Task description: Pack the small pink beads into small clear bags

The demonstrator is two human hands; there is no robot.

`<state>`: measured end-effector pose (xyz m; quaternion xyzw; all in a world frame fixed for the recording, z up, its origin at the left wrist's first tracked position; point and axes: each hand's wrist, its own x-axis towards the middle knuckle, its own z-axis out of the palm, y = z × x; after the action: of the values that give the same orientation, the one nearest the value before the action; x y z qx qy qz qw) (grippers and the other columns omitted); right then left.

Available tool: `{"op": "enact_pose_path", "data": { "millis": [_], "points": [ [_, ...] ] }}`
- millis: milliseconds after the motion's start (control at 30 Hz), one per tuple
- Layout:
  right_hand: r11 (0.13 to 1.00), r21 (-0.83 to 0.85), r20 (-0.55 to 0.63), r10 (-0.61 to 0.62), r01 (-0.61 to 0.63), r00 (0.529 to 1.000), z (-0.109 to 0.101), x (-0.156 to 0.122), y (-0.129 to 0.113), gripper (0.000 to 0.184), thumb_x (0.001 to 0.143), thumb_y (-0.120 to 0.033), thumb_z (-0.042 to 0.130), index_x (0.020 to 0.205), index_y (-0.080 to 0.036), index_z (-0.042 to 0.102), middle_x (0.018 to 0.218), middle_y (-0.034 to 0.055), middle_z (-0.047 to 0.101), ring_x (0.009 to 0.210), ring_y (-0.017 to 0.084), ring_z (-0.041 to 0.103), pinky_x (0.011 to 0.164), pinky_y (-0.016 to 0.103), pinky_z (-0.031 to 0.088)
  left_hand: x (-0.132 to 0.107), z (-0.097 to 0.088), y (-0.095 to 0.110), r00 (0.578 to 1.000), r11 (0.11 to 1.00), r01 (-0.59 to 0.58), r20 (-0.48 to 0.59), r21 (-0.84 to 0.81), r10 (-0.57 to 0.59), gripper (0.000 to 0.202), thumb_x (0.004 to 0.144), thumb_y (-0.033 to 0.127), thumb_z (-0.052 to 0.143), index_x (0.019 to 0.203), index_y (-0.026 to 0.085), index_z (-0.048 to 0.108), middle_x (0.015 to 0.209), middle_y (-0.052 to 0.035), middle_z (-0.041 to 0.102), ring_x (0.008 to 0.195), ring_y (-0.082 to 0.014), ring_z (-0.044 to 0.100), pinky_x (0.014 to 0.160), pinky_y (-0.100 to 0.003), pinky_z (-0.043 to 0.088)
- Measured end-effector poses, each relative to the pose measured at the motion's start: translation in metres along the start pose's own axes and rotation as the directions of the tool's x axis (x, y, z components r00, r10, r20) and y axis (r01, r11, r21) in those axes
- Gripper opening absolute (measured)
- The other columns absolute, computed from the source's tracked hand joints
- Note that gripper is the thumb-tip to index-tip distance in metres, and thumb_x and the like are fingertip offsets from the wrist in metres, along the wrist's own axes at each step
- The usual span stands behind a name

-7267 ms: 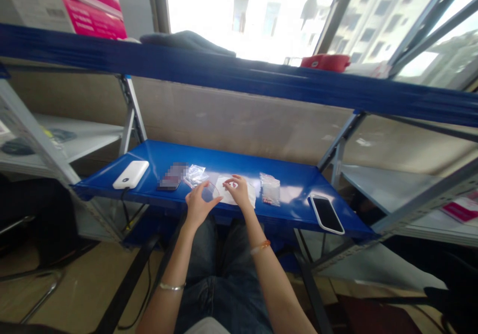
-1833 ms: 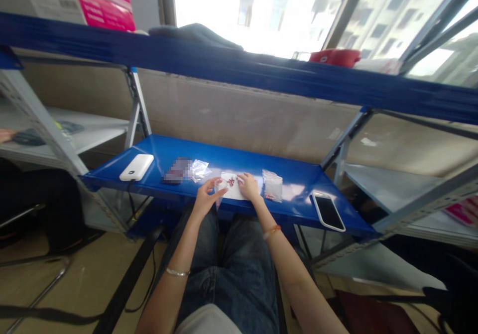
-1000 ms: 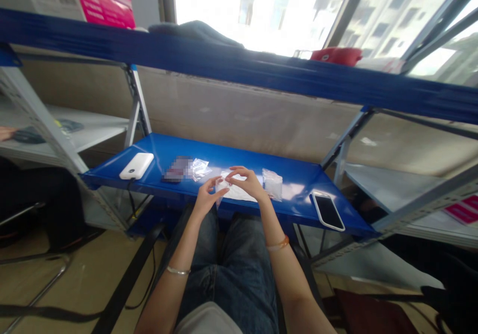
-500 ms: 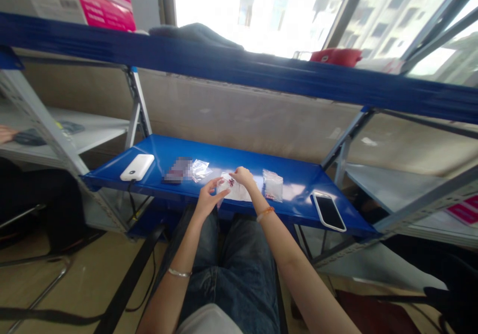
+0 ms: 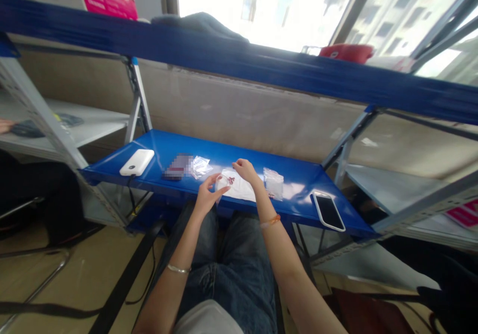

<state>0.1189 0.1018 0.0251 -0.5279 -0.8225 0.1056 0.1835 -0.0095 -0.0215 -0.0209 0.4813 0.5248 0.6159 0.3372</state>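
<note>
Along the blue steel shelf (image 5: 295,197) of a metal rack, the person's left hand (image 5: 209,195) pinches a small clear plastic bag (image 5: 223,182) between thumb and fingers, a light but closed grip, with the bag held just above the near edge of a white sheet (image 5: 239,188). The bag looks light, soft and slick, so it would likely crease and slip easily; its upper edge, where the fingertips are, seems the surest place to hold it. The right hand (image 5: 244,169) curls at the far edge of the sheet, near tiny red beads (image 5: 231,180); I cannot tell whether its grip closes on anything, though it looks loose. Such beads would probably roll at a touch. Just beside the sheet lies another clear bag (image 5: 274,183) with red bits inside. Farther left are a further clear bag (image 5: 200,167), a pixelated object (image 5: 177,167) and a white power bank (image 5: 136,161), and a smartphone (image 5: 327,212) lies at right.
</note>
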Motion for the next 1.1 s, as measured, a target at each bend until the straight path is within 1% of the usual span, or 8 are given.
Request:
{"op": "enact_pose_path", "data": {
  "millis": [133,267,400,533,733,800,967,1100],
  "points": [
    [0.943,0.265,0.024,-0.215,0.202,0.976,-0.019,-0.027,-0.019,0.028,0.082,-0.029,0.047,0.064,-0.014,0.061,0.057,-0.0005,0.057,0.054,0.010,0.047,0.050,0.021,0.030,-0.002,0.003,0.002,1.000,1.000,-0.010,-0.006,0.014,0.011,0.055,0.059,0.038,0.076,0.109,0.021,0.060,0.111,-0.0099,0.065,0.110,-0.0278,0.056,0.092,-0.040,0.039],
    [0.922,0.287,0.060,-0.290,0.262,0.955,-0.021,-0.045,-0.037,0.022,0.079,-0.027,0.054,0.062,-0.015,0.061,0.058,-0.0005,0.057,0.053,0.009,0.045,0.051,0.022,0.029,-0.002,0.005,0.002,1.000,1.000,-0.003,-0.018,0.019,0.004,0.054,0.059,0.038,0.075,0.108,0.020,0.061,0.109,-0.0090,0.066,0.111,-0.0278,0.055,0.093,-0.041,0.038],
    [0.928,0.281,0.018,-0.259,0.244,0.966,-0.019,-0.053,-0.039,0.022,0.080,-0.032,0.058,0.066,-0.015,0.063,0.066,0.0023,0.060,0.059,0.011,0.049,0.056,0.023,0.033,-0.001,0.004,0.001,0.999,1.000,0.002,-0.041,0.000,-0.002,0.054,0.058,0.038,0.076,0.106,0.020,0.061,0.106,-0.0089,0.066,0.109,-0.0279,0.055,0.093,-0.041,0.038],
    [0.893,0.395,0.048,-0.255,0.216,0.966,-0.019,-0.065,-0.034,0.026,0.081,-0.038,0.055,0.070,-0.017,0.065,0.069,0.0018,0.062,0.062,0.012,0.052,0.057,0.022,0.037,-0.001,0.003,0.001,0.998,1.000,-0.005,-0.067,0.017,0.006,0.054,0.059,0.037,0.075,0.107,0.019,0.059,0.109,-0.0109,0.065,0.108,-0.0277,0.056,0.094,-0.042,0.037],
    [0.818,0.545,0.064,-0.258,0.182,0.964,-0.014,-0.074,-0.028,0.014,0.076,-0.021,0.055,0.067,-0.016,0.065,0.063,0.0003,0.064,0.063,0.013,0.057,0.060,0.023,0.041,-0.001,0.002,0.003,0.998,0.999,-0.032,-0.051,0.024,0.033,0.061,0.051,0.033,0.080,0.107,0.019,0.058,0.108,-0.0111,0.065,0.108,-0.0273,0.057,0.093,-0.040,0.039],
    [0.774,0.611,0.020,-0.226,0.167,0.974,-0.012,-0.074,-0.023,0.011,0.075,-0.019,0.055,0.070,-0.016,0.064,0.067,0.0016,0.066,0.065,0.014,0.059,0.062,0.025,0.044,0.001,0.000,0.003,0.999,1.000,-0.022,-0.046,-0.004,0.021,0.063,0.050,0.034,0.081,0.107,0.019,0.059,0.105,-0.0102,0.066,0.105,-0.0260,0.058,0.091,-0.039,0.041],
    [0.588,0.797,-0.048,-0.167,0.139,0.985,-0.015,-0.083,-0.012,0.019,0.077,-0.027,0.057,0.093,-0.017,0.060,0.076,0.0051,0.070,0.068,0.015,0.064,0.066,0.029,0.049,0.006,-0.008,-0.001,0.997,0.981,0.058,-0.044,-0.186,-0.067,0.037,0.064,0.044,0.070,0.086,0.015,0.063,0.079,-0.0061,0.069,0.080,-0.0201,0.065,0.073,-0.032,0.051],
    [0.522,0.839,-0.076,-0.169,0.154,0.983,-0.015,-0.091,-0.008,0.029,0.077,-0.033,0.060,0.102,-0.019,0.057,0.079,0.0049,0.071,0.071,0.016,0.065,0.070,0.030,0.049,0.005,-0.011,0.004,0.999,0.983,0.031,0.002,-0.181,-0.032,0.036,0.066,0.046,0.068,0.085,0.016,0.062,0.068,-0.0022,0.067,0.068,-0.0177,0.066,0.062,-0.028,0.052]
  ]
}}
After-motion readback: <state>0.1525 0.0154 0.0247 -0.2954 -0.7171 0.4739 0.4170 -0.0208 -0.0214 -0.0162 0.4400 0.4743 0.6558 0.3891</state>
